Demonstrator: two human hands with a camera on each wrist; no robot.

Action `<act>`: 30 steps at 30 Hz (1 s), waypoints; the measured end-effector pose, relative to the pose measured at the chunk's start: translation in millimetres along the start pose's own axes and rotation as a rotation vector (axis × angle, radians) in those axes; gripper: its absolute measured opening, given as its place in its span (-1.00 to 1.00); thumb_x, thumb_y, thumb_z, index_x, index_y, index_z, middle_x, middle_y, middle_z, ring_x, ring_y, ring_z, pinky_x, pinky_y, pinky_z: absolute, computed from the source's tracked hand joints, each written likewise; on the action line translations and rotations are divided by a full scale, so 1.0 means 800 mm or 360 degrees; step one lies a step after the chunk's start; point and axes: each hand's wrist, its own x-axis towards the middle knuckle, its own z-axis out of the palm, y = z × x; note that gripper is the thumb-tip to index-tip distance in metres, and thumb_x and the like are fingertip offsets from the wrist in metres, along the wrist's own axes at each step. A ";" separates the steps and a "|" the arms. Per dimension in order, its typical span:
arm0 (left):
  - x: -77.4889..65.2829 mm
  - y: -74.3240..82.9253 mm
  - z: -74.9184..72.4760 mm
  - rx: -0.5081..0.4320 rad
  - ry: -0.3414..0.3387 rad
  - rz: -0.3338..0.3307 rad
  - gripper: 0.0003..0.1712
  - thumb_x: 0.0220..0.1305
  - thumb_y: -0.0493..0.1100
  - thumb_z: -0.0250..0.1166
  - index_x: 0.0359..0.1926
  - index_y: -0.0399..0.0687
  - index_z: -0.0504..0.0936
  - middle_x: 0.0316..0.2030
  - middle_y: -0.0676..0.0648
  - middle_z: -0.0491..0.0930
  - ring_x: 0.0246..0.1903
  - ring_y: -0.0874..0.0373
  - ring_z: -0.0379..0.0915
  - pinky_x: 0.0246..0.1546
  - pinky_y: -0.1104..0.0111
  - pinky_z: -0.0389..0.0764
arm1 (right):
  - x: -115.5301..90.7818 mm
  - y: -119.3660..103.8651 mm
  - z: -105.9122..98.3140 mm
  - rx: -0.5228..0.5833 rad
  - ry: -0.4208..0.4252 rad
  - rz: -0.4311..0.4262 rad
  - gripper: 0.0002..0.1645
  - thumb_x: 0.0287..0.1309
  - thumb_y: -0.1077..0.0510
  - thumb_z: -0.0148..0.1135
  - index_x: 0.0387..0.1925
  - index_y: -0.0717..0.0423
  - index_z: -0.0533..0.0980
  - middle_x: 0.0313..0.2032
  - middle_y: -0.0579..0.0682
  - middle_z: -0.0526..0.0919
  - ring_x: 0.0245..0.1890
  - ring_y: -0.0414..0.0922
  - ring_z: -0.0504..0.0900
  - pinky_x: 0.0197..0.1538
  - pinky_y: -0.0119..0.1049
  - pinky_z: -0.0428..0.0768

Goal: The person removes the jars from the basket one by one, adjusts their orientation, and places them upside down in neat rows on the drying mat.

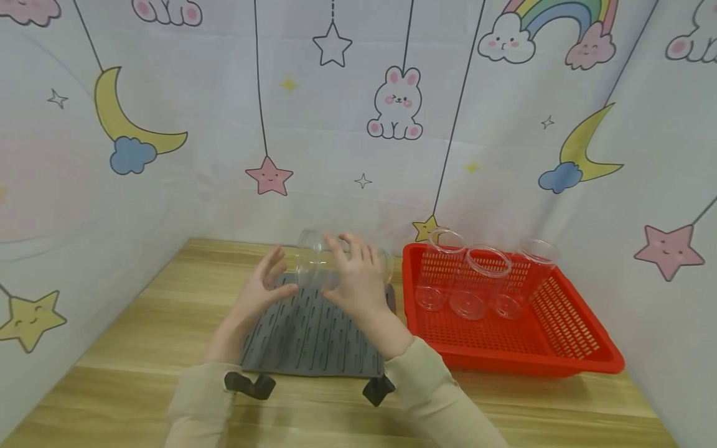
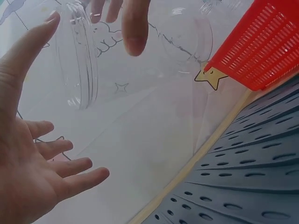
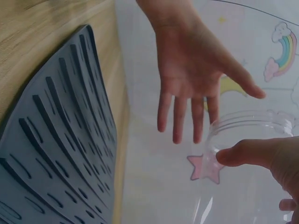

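My right hand (image 1: pixel 358 283) grips a clear plastic jar (image 1: pixel 308 261) held on its side over the back of a grey slotted mat (image 1: pixel 313 336). In the right wrist view its thumb (image 3: pixel 243 153) presses on the wall just below the jar's ridged rim (image 3: pixel 254 122). The jar's mouth end points left, toward my left hand (image 1: pixel 259 295). That hand is spread, with its palm turned to the jar and nothing in it. The left wrist view shows its fingers apart from the jar's rim (image 2: pixel 77 70).
To the right of the mat stands a red perforated plastic basket (image 1: pixel 504 364). Upright in it are three clear jars, at left (image 1: pixel 439 274), middle (image 1: pixel 482 286) and right (image 1: pixel 529 274). The wooden table (image 1: pixel 129 354) ends at a cartoon-printed curtain (image 1: pixel 336 124).
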 end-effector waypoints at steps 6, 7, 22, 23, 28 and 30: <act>0.003 0.000 0.004 -0.0027 -0.0014 -0.0056 0.05 0.30 0.00 0.25 0.57 0.15 -0.25 0.57 -0.11 -0.22 0.51 -0.23 -0.18 0.30 -0.47 -0.14 | -0.006 -0.007 0.014 -0.0069 -0.0079 -0.0048 0.21 -0.36 -0.06 0.68 0.39 -0.10 0.26 0.25 0.07 0.38 0.30 0.08 0.39 0.35 0.11 0.39; 0.003 -0.001 0.005 -0.0037 -0.0017 -0.0059 0.04 0.30 0.01 0.25 0.56 0.15 -0.25 0.57 -0.11 -0.21 0.51 -0.23 -0.18 0.31 -0.46 -0.13 | -0.007 -0.008 0.015 -0.0084 -0.0084 -0.0058 0.21 -0.36 -0.07 0.68 0.39 -0.10 0.26 0.25 0.07 0.38 0.31 0.07 0.38 0.35 0.11 0.39; 0.007 -0.004 0.009 -0.0161 -0.0068 -0.0092 0.03 0.28 -0.12 0.24 0.56 -0.01 -0.23 0.54 -0.25 -0.18 0.46 -0.33 -0.10 0.35 -0.18 0.26 | -0.021 -0.023 0.033 -0.0225 -0.0082 -0.0205 0.21 -0.37 -0.07 0.67 0.38 -0.09 0.24 0.26 0.08 0.40 0.34 0.10 0.36 0.34 0.14 0.42; 0.007 -0.004 0.009 -0.0161 -0.0072 -0.0094 0.04 0.28 -0.11 0.24 0.56 -0.01 -0.23 0.54 -0.25 -0.18 0.47 -0.32 -0.10 0.35 -0.18 0.27 | -0.021 -0.023 0.033 -0.0226 -0.0083 -0.0208 0.21 -0.36 -0.06 0.67 0.39 -0.09 0.24 0.26 0.08 0.40 0.35 0.10 0.35 0.34 0.14 0.41; 0.005 -0.006 0.009 -0.0154 -0.0082 -0.0098 0.02 0.28 -0.11 0.26 0.56 -0.04 -0.20 0.53 -0.26 -0.16 0.46 -0.31 -0.08 0.34 -0.17 0.29 | -0.024 -0.025 0.035 -0.0234 -0.0078 -0.0231 0.22 -0.36 -0.08 0.66 0.39 -0.06 0.23 0.26 0.09 0.38 0.36 0.11 0.33 0.35 0.15 0.40; 0.004 -0.006 0.009 -0.0148 -0.0081 -0.0098 0.02 0.27 -0.11 0.26 0.55 -0.06 -0.18 0.53 -0.27 -0.14 0.45 -0.31 -0.05 0.33 -0.17 0.30 | -0.025 -0.025 0.035 -0.0227 -0.0074 -0.0244 0.24 -0.36 -0.08 0.66 0.40 -0.04 0.21 0.27 0.10 0.37 0.36 0.12 0.33 0.34 0.16 0.40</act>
